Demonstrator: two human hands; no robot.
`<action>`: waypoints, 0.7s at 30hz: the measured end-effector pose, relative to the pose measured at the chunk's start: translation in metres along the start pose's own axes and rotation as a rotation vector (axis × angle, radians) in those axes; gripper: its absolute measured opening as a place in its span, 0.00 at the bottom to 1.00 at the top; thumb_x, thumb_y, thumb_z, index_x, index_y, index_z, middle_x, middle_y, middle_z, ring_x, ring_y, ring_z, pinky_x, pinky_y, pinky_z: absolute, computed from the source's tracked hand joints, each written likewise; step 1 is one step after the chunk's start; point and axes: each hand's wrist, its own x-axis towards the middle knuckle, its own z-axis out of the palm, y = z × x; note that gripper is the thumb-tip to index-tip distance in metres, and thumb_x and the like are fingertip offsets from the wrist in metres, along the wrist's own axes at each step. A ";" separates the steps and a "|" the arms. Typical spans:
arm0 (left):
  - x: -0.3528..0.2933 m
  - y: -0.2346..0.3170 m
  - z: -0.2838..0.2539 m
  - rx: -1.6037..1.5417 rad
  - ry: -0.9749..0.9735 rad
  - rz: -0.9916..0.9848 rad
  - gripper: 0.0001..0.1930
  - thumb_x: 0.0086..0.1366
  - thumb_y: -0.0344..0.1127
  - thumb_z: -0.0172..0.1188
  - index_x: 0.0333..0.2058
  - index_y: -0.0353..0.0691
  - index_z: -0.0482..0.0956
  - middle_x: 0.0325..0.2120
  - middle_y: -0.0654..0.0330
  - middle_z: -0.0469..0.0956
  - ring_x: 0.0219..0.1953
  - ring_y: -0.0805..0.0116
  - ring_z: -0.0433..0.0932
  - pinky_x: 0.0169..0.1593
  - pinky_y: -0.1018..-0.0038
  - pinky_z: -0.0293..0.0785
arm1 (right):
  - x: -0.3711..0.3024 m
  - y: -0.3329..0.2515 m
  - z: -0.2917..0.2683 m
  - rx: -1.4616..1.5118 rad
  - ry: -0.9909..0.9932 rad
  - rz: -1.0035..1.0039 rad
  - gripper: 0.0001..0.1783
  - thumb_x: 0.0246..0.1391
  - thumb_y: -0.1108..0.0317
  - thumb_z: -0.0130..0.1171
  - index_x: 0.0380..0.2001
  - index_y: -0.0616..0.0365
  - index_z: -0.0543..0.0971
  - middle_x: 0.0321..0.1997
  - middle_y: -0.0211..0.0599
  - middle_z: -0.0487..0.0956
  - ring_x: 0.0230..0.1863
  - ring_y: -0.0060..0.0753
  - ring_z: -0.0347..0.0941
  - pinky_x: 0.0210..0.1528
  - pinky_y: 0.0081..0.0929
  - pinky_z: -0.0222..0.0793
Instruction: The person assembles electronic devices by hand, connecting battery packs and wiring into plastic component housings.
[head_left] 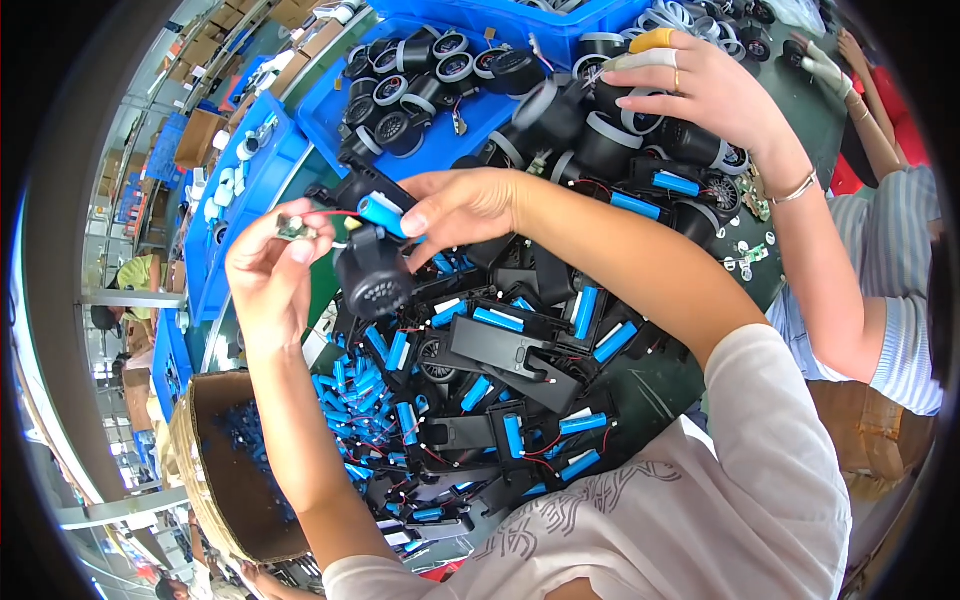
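Note:
My left hand [275, 268] pinches a small green circuit board [295, 227] between thumb and fingers. A thin red wire runs from the board to a blue cylindrical battery cell [381, 214]. My right hand [458, 208] is closed on a black plastic housing [372, 278] with a round, perforated end, its thumb against the cell. The palm-side fingers are partly hidden behind the housing. Below both hands lies a heap of black plastic housings [498, 345] with blue cells and red wires. Loose blue cells [350, 398] are piled left of it.
A co-worker's hand [690, 85], wearing finger covers, reaches over black round parts at upper right. A blue tray [325, 105] holds several black round units. Another blue bin [262, 170] is at left. An open cardboard box [190, 455] stands at lower left. Another person is at far right.

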 end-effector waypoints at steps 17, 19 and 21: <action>-0.013 0.004 -0.047 0.163 0.134 0.000 0.14 0.54 0.21 0.56 0.42 0.29 0.73 0.34 0.54 0.76 0.38 0.67 0.75 0.44 0.73 0.74 | -0.009 -0.009 0.046 -0.535 0.304 -0.004 0.38 0.44 0.49 0.63 0.52 0.63 0.64 0.47 0.36 0.71 0.45 0.27 0.66 0.44 0.25 0.64; -0.014 -0.001 -0.070 0.227 0.175 -0.018 0.13 0.56 0.19 0.54 0.42 0.29 0.74 0.35 0.54 0.76 0.39 0.67 0.75 0.46 0.72 0.73 | -0.029 -0.026 0.036 -0.748 0.544 -0.121 0.31 0.45 0.50 0.62 0.47 0.61 0.70 0.40 0.33 0.75 0.42 0.24 0.69 0.42 0.22 0.65; -0.008 -0.011 -0.090 0.325 0.276 -0.085 0.12 0.57 0.20 0.54 0.41 0.29 0.74 0.37 0.54 0.76 0.39 0.67 0.75 0.47 0.71 0.73 | -0.054 -0.047 0.026 -0.962 0.666 -0.173 0.19 0.47 0.63 0.62 0.41 0.61 0.75 0.37 0.32 0.77 0.39 0.21 0.72 0.43 0.19 0.66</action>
